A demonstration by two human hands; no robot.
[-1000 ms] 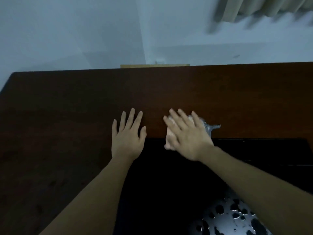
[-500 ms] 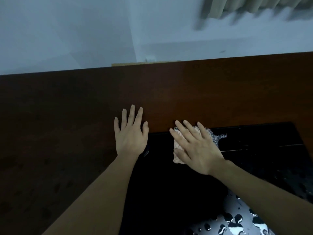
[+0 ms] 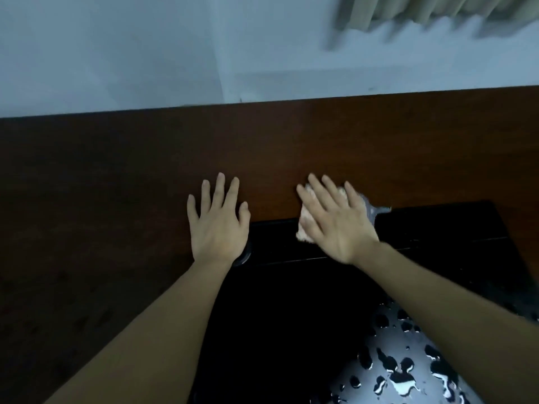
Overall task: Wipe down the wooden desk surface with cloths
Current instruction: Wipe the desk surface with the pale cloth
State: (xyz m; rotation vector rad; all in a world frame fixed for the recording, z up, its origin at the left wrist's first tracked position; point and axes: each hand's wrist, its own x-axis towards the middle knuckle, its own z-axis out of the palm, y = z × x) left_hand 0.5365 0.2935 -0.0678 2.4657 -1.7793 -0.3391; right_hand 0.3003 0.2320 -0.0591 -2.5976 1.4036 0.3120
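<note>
While our right hand (image 3: 335,220) presses flat, fingers straight, on the pale cloth (image 3: 304,228), we're mid-wipe — the cloth straddles the near edge of the wooden desk (image 3: 291,153). Our left hand (image 3: 217,220) rests spread on the wood, holding nothing. Next, we judge, comes a firm sweep outward across the bare wood.
</note>
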